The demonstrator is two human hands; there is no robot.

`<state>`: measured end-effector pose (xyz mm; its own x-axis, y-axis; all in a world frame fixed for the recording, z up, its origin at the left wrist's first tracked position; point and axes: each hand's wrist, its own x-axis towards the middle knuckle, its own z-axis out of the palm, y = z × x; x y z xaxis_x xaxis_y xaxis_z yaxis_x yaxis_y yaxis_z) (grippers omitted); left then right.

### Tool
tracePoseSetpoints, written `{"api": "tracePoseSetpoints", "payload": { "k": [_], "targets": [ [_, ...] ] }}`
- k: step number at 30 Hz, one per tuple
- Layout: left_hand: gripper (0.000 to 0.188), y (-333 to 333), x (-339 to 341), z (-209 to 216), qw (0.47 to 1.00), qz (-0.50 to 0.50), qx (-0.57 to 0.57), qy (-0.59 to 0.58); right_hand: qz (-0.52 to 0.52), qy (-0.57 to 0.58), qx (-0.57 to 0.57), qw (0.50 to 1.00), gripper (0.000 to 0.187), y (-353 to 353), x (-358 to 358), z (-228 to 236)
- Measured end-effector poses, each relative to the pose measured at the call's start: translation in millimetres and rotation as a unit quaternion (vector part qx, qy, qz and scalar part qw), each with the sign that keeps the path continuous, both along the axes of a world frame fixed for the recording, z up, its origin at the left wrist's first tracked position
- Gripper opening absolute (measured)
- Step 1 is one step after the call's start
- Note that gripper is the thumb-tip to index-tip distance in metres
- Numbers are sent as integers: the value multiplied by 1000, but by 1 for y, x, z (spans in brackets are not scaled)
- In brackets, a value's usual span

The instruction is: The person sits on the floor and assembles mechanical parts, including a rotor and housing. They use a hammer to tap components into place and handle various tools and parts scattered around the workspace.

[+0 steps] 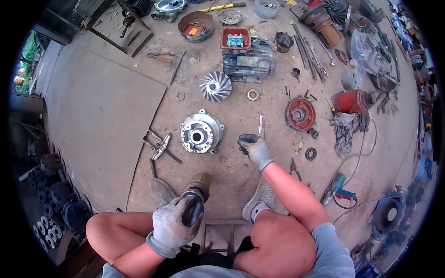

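Note:
My left hand, in a grey-white work glove, is closed around a dark cylindrical part with a dark loop-shaped side and a brass-coloured end; its exact kind is unclear. My right hand, gloved with blackened fingertips, hovers over the floor with fingers bent and a little apart, apparently holding nothing. Just beyond it is a wrench, its near end partly hidden by the hand. Between and ahead of both hands lies a round silver flanged housing with a central bore. A gear puller rests to its left.
Farther out are a finned impeller, an electric motor, a bearing and a red end cover. A metal sheet covers the left floor. At right lie pliers and a corded teal power tool.

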<state>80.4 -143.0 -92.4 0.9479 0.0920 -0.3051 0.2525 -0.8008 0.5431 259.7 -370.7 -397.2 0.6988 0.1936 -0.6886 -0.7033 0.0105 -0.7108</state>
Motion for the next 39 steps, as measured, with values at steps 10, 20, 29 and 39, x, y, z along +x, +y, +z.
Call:
{"api": "tracePoseSetpoints", "payload": {
  "k": [10,20,29,39],
  "targets": [
    [36,2,6,1,1000,11,1,25,-26,-18,54,998,49,49,89,-10],
    [36,1,14,-1,1000,23,2,7,238,-131,-176,946,49,151,173,-63],
    [27,-20,23,10,997,57,-25,48,-51,-163,86,981,11,227,232,-55],
    [28,-33,19,16,1000,13,-8,-19,-73,62,176,980,25,-12,26,-14]
  ]
}}
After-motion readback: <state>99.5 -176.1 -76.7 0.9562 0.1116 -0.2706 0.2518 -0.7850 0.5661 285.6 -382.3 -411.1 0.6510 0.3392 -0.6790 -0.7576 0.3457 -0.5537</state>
